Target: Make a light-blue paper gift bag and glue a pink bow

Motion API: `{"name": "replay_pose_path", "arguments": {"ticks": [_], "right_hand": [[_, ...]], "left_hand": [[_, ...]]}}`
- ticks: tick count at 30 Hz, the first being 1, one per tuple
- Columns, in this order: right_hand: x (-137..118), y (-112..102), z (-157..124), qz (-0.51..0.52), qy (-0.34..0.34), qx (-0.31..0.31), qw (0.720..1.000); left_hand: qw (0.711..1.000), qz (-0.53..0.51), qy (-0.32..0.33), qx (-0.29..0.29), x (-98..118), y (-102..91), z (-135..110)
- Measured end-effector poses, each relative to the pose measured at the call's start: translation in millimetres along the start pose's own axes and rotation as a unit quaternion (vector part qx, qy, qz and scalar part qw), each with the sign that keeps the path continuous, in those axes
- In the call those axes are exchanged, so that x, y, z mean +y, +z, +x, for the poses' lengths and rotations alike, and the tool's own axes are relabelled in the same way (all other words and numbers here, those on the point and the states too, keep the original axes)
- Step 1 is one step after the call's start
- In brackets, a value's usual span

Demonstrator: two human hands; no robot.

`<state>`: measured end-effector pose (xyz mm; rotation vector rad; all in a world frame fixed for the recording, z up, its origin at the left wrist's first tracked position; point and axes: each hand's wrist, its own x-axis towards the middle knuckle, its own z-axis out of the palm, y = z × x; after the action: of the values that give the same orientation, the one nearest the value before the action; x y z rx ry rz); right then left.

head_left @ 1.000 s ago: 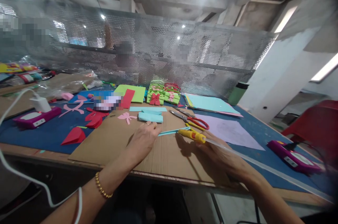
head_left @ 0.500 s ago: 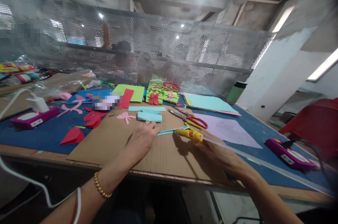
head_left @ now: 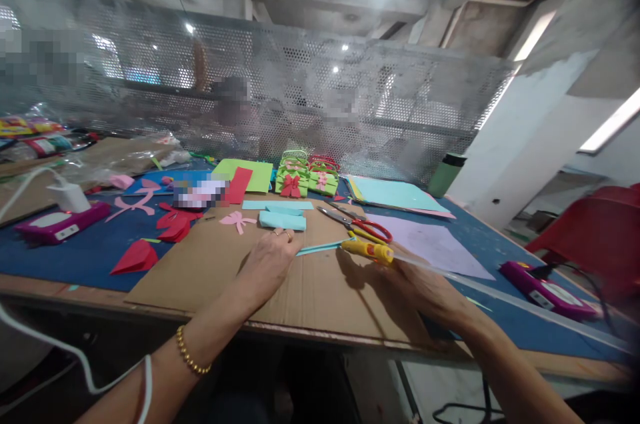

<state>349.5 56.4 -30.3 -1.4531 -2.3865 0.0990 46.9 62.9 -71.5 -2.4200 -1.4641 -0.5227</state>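
My left hand (head_left: 273,256) is closed on the left end of a narrow light-blue paper strip (head_left: 320,249), low over the brown cardboard (head_left: 200,284). In my right hand (head_left: 410,281) is a yellow hot glue gun (head_left: 369,251), its nozzle pointing left near the strip's right end. A long clear glue stick (head_left: 500,289) trails from its back to the right. Just beyond my left hand sits a folded light-blue paper piece (head_left: 283,219), and behind that a flat light-blue strip (head_left: 278,205). Red-handled scissors (head_left: 375,229) lie beyond the glue gun.
Small green paper bags (head_left: 293,183) with bows stand at the back. Red paper shapes (head_left: 134,257) and a pink bow cutout (head_left: 239,221) lie left. To the right are a lilac sheet (head_left: 435,247), stacked paper (head_left: 400,195), a green bottle (head_left: 447,176) and a purple power strip (head_left: 547,291).
My right hand has shifted the glue gun slightly to the right along the strip, towards its right end. The left hand stays at the strip's left end.
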Motion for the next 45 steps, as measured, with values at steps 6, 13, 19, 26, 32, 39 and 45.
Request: {"name": "replay_pose_path", "arguments": {"ticks": [6,13,19,26,32,39,45], "right_hand": [[4,-2,-2,-0.012,0.03,-0.001,0.999],[0,-8,-2,-0.021,0.034,0.013,0.999],[-6,-11,-2,-0.026,0.035,0.017,0.999],[-2,-11,-5,-0.046,0.046,0.019,0.998],[8,-8,-6,-0.057,0.066,0.025,0.996],[12,-9,-6,-0.062,0.082,0.022,0.994],[8,-12,-6,-0.058,0.092,0.01,0.994]], "left_hand": [[1.0,0.002,0.001,0.002,0,1.8,0],[1.0,-0.003,-0.001,0.004,0,1.6,0],[1.0,-0.005,0.001,0.002,0,-0.6,0],[1.0,-0.008,0.002,0.002,-2,3.3,0],[1.0,-0.011,0.009,0.007,-4,5.1,0],[1.0,-0.019,0.005,0.007,-4,7.2,0],[0.999,-0.045,-0.001,0.006,-4,6.3,0]]}}
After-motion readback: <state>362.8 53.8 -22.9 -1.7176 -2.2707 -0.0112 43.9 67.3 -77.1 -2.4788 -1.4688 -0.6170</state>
